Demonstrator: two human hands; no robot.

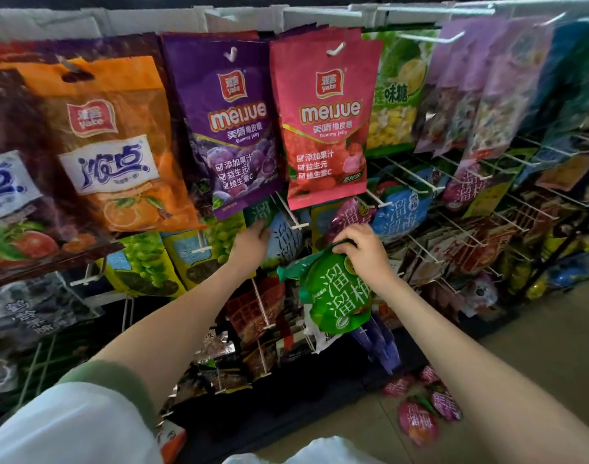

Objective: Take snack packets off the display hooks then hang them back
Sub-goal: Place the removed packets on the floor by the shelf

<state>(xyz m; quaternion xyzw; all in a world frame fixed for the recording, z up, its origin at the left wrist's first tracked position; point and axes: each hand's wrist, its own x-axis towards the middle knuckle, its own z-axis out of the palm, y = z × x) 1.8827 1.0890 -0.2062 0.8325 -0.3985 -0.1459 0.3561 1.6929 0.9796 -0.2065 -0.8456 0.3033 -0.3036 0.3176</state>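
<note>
Closest to me is my white sleeve (68, 426) with its green cuff, low on the left. Past it, on the floor to the right, a few pink packets (420, 420) lie loose. Further out, my right grip (363, 252) is clamped on the top edge of a green snack packet (336, 296), which hangs free of the rack, below and right of a white hook (291, 212). My left grip (251, 242) is curled round the lower corner of a darker green packet (261, 212) just left of that hook; whether that one hangs on it I cannot tell. Beyond, a purple gummy bag (232, 128) and a red gummy bag (326, 128) hang over the spot. I judge the risk is missing the hook tip: my fingers hide the hanging hole, the purple bag crowds the hook, and a nudge could slide neighbouring packets onto the floor.
</note>
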